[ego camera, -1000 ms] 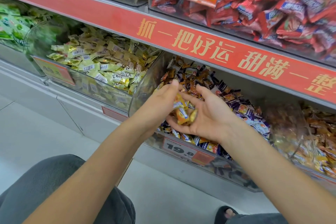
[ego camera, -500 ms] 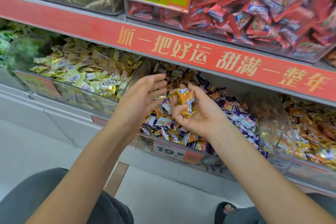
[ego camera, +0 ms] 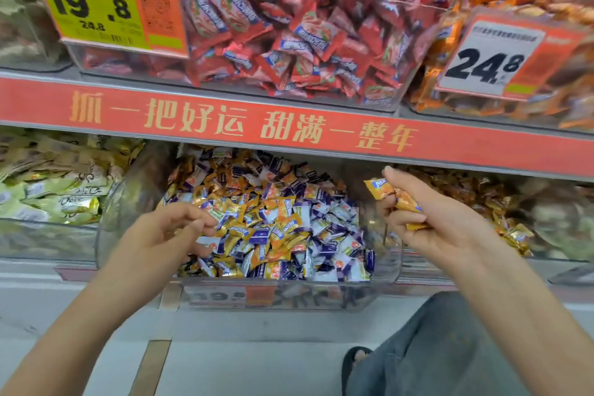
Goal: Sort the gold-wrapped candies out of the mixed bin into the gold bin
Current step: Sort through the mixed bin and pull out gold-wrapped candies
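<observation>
My right hand [ego camera: 440,219] is clenched around a small bunch of gold-wrapped candies [ego camera: 397,199], thumb pressing them down against my curled fingers, one wrapper end poking out to the left past my fingertips. It hangs over the right edge of the mixed bin [ego camera: 384,270], in front of the clear wall that divides that bin from the gold bin [ego camera: 511,228] on its right, where more gold-orange wrappers are heaped. My left hand [ego camera: 173,231] holds nothing; its fingers are loosely bent and reach over the left side of the mixed bin, the fingertips just above the pile, and I cannot tell whether they touch a wrapper. The mixed bin is a clear tub on the lower shelf, filled with gold, purple and white candies [ego camera: 273,225] jumbled together, with a blurred price label on its front. To its left stands a bin of pale green-gold candies [ego camera: 61,190]. A red strip with gold lettering [ego camera: 244,122] runs along the shelf edge above. On the upper shelf sits a bin of red-wrapped candies [ego camera: 289,29] carrying a yellow price tag [ego camera: 93,0] reading 19.8, and beside it a white tag [ego camera: 495,58] reading 24.8. My knee in grey trousers [ego camera: 443,347] shows below, over the pale floor [ego camera: 225,363].
</observation>
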`<state>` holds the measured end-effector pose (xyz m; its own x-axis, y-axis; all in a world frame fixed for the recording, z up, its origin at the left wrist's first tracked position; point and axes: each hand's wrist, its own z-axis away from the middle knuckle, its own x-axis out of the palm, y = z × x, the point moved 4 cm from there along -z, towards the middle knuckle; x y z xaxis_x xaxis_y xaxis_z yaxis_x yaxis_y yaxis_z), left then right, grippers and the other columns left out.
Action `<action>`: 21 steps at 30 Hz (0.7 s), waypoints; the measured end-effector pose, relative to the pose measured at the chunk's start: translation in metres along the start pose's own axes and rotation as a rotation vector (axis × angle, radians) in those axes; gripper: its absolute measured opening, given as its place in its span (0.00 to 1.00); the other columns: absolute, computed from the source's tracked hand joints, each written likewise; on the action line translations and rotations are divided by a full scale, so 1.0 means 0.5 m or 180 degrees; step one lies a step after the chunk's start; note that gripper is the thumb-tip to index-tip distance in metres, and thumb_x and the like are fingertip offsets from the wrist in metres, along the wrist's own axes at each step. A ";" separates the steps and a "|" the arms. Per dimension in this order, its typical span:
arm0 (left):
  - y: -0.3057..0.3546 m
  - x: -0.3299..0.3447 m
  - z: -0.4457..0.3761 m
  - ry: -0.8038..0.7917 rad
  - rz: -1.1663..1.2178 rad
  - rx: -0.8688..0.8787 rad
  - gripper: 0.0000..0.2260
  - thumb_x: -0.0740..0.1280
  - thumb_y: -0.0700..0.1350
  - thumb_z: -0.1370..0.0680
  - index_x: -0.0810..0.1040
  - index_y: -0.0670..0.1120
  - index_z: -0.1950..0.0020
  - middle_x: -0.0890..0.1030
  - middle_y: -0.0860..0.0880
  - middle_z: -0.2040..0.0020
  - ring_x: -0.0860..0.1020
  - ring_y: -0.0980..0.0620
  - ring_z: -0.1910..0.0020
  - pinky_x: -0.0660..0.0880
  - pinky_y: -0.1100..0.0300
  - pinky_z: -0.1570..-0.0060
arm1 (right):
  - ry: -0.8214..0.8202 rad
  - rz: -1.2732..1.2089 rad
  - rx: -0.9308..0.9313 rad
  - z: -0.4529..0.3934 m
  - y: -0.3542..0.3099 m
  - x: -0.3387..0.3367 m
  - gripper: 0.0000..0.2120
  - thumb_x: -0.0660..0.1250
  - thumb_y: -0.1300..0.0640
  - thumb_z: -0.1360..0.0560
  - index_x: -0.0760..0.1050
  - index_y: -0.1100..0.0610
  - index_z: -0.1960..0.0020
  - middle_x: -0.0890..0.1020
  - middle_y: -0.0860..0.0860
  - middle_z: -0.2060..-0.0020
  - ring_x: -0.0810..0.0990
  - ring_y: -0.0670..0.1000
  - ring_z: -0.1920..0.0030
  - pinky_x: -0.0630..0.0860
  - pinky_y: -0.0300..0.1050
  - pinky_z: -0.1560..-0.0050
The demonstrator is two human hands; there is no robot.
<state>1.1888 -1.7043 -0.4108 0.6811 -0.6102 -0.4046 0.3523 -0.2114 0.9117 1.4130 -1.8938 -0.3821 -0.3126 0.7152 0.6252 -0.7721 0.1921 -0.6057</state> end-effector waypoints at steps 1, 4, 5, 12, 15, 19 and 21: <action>-0.002 0.002 -0.002 -0.0032 -0.0078 0.0029 0.13 0.61 0.40 0.20 0.81 0.52 0.60 0.84 0.52 0.58 0.82 0.55 0.66 0.72 0.56 0.61 | 0.0238 0.0204 -0.0361 -0.006 -0.018 -0.015 0.08 0.69 0.65 0.28 0.70 0.58 0.56 0.70 0.52 0.63 0.69 0.44 0.70 0.57 0.29 0.84; -0.002 0.008 -0.004 -0.0146 -0.0286 0.0123 0.16 0.62 0.39 0.21 0.80 0.59 0.60 0.83 0.56 0.59 0.82 0.55 0.66 0.75 0.52 0.59 | 0.0670 0.0501 -0.1103 -0.034 -0.072 -0.067 0.04 0.64 0.62 0.22 0.71 0.56 0.55 0.73 0.52 0.61 0.68 0.45 0.68 0.60 0.31 0.82; -0.004 0.010 -0.004 -0.0173 -0.0375 0.0137 0.16 0.62 0.39 0.21 0.80 0.60 0.60 0.83 0.57 0.60 0.83 0.54 0.66 0.76 0.51 0.57 | 0.0875 0.0836 -0.1263 -0.042 -0.086 -0.090 0.00 0.65 0.59 0.22 0.73 0.56 0.51 0.77 0.53 0.55 0.71 0.47 0.65 0.64 0.33 0.80; -0.022 -0.016 0.016 -0.0154 -0.0300 0.0187 0.12 0.68 0.43 0.23 0.80 0.62 0.59 0.83 0.56 0.62 0.83 0.55 0.66 0.78 0.52 0.62 | 0.0535 0.2745 -0.0845 -0.048 -0.106 -0.149 0.27 0.45 0.38 0.21 0.63 0.46 0.27 0.66 0.48 0.27 0.60 0.49 0.26 0.50 0.52 0.26; -0.032 -0.033 0.054 0.0110 -0.0110 0.0313 0.07 0.68 0.58 0.31 0.81 0.59 0.57 0.84 0.55 0.61 0.83 0.56 0.61 0.77 0.54 0.57 | 0.0549 0.3423 -0.1741 0.006 -0.084 -0.112 0.18 0.50 0.42 0.18 0.78 0.41 0.44 0.77 0.47 0.36 0.72 0.46 0.34 0.64 0.48 0.30; -0.058 -0.066 0.077 0.0540 -0.0415 0.0262 0.14 0.60 0.64 0.33 0.80 0.62 0.55 0.84 0.60 0.60 0.82 0.59 0.57 0.74 0.51 0.63 | 0.0182 0.4353 -0.3122 0.076 -0.004 -0.010 0.11 0.59 0.47 0.22 0.80 0.45 0.52 0.82 0.38 0.52 0.79 0.41 0.50 0.72 0.31 0.49; -0.072 -0.084 0.074 0.0789 -0.0517 0.0217 0.14 0.59 0.64 0.32 0.79 0.62 0.55 0.83 0.61 0.59 0.82 0.57 0.56 0.75 0.52 0.63 | -0.0369 0.4633 -0.3109 0.059 0.052 0.044 0.07 0.62 0.49 0.23 0.79 0.46 0.52 0.80 0.35 0.53 0.78 0.38 0.49 0.71 0.29 0.51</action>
<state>1.1236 -1.6993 -0.4242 0.7582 -0.3609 -0.5430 0.4313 -0.3469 0.8328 1.3697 -1.8930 -0.3693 -0.4528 0.6177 -0.6430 0.7179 -0.1751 -0.6738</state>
